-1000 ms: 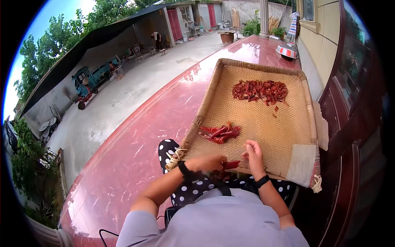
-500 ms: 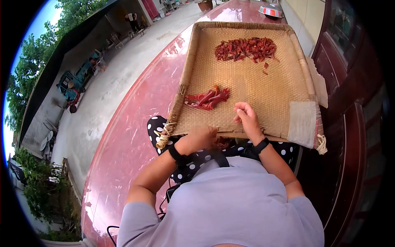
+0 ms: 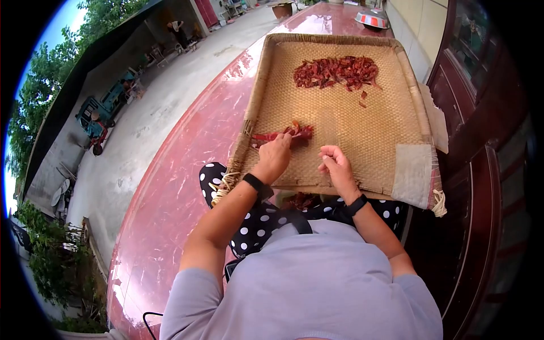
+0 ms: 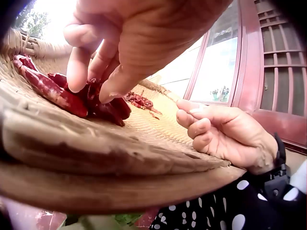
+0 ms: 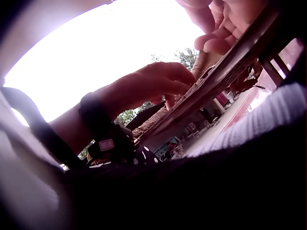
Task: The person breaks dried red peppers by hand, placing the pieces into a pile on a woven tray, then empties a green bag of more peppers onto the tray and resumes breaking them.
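Over a small pile of long dried red peppers (image 3: 298, 134) at the woven tray's left side is my left hand (image 3: 275, 154). In the left wrist view, the thumb and fingers of my left hand (image 4: 125, 43) pinch a dark, wrinkled pepper (image 4: 93, 90) among smooth red ones. My right hand (image 3: 338, 171) is above the tray's near edge, its fingers loosely curled and nothing visible in them. The tray (image 3: 334, 120) also bears a heap of cut red pepper pieces (image 3: 337, 72) near its far edge.
The tray's near edge lies over polka-dot trousers (image 3: 249, 226). Dark red pieces (image 3: 300, 200) show just below that edge. A pale patch (image 3: 412, 173) covers the near right corner. A red-and-white basin (image 3: 372, 19) stands beyond; dark red doors (image 3: 481, 119) are at right.
My left hand has moved from the tray's near edge forward to the pepper pile; a second ago it held a red pepper there. My right hand has barely moved. The head view has tilted downward.
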Available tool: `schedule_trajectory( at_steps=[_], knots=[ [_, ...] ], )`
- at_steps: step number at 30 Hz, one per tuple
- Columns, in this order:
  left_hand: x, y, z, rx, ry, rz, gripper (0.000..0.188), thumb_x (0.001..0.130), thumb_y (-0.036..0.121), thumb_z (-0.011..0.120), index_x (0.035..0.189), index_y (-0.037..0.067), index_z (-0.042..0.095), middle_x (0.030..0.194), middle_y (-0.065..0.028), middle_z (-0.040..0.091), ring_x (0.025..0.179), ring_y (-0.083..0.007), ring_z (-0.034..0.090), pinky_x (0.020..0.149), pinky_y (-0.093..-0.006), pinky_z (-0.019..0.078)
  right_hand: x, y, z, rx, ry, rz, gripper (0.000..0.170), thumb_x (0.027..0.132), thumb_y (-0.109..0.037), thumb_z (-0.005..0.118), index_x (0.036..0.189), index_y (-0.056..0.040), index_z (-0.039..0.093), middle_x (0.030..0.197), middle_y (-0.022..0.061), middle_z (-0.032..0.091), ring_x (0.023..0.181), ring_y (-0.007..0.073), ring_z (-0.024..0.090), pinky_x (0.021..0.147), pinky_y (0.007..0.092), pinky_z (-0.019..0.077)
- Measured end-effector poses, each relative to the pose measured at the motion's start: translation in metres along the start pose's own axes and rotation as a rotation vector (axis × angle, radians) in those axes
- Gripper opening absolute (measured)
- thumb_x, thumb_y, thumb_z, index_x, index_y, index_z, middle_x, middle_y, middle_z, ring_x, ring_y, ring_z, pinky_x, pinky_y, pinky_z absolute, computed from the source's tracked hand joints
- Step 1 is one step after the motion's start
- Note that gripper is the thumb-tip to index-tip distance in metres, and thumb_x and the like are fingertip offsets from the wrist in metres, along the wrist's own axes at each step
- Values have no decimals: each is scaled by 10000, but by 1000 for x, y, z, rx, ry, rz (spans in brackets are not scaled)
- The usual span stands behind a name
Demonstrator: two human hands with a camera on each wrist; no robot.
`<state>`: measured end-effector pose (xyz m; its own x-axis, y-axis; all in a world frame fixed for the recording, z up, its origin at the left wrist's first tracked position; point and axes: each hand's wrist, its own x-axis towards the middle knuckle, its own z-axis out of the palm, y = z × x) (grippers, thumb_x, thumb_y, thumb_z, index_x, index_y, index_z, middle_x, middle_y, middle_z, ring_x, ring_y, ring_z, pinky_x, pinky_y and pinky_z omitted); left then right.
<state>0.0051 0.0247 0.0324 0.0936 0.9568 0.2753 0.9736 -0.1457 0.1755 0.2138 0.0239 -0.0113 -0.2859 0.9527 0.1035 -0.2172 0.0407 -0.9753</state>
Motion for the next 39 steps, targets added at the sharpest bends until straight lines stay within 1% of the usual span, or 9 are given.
schedule_trajectory(
  at_steps=[8,11,14,15,17,20,21,22,39],
  knots=[
    [-24,5,-30,-430,187,13,163,811,95,611,960,34,586,929,-131,637,832,-326,651,682,-421,510,-2,-2,1,-19,1,-1,228,967,-95,487,1174,-14,539,1073,68,589,750,106,604,663,249,520],
    [-42,13,-54,-793,-51,-65,187,768,32,654,944,25,590,901,-138,606,812,-311,635,691,-389,504,-2,-2,1,10,8,11,223,966,-98,490,1166,-15,540,1057,62,593,750,103,602,661,248,517],
    [-68,24,-70,-693,-110,57,205,747,8,679,933,22,593,883,-137,579,798,-301,616,697,-370,505,-3,-4,1,-24,-13,-3,222,967,-103,490,1164,-17,542,1036,59,598,749,101,599,661,249,511],
    [-75,25,-70,-655,-116,191,148,804,-5,657,928,18,580,849,-87,550,750,-201,581,675,-313,497,-3,-4,1,-25,-3,-3,222,967,-105,490,1164,-16,543,1030,57,601,747,100,597,663,248,508],
    [-91,31,-68,-607,-89,300,205,772,3,681,931,51,560,869,-116,532,778,-286,583,677,-368,493,-3,-2,3,-6,0,-8,224,966,-104,485,1162,-15,545,1029,55,601,740,96,592,671,246,500],
    [-113,47,-65,-432,-148,233,207,764,-12,598,949,56,534,929,-144,508,823,-348,596,694,-438,503,0,3,1,-2,13,19,231,961,-92,494,1174,-19,546,1036,55,595,730,87,584,660,228,493],
    [-117,43,-53,-425,-109,324,375,758,-8,597,1123,77,573,943,-138,513,819,-340,619,686,-419,537,2,6,0,-15,16,24,227,963,-89,494,1173,-19,545,1028,50,594,726,83,581,647,224,490],
    [-121,47,-60,-503,-142,324,184,763,-9,579,929,57,534,943,-139,501,820,-327,601,675,-424,520,4,9,-2,-28,4,4,219,966,-93,496,1167,-22,546,1022,44,594,720,81,579,640,224,489],
    [-122,32,27,-244,-283,332,136,913,175,507,889,63,581,1002,-187,492,827,-332,644,679,-414,530,0,2,3,-41,5,23,193,965,-78,498,1146,-32,548,1009,46,594,704,84,566,625,216,479]
  ],
)
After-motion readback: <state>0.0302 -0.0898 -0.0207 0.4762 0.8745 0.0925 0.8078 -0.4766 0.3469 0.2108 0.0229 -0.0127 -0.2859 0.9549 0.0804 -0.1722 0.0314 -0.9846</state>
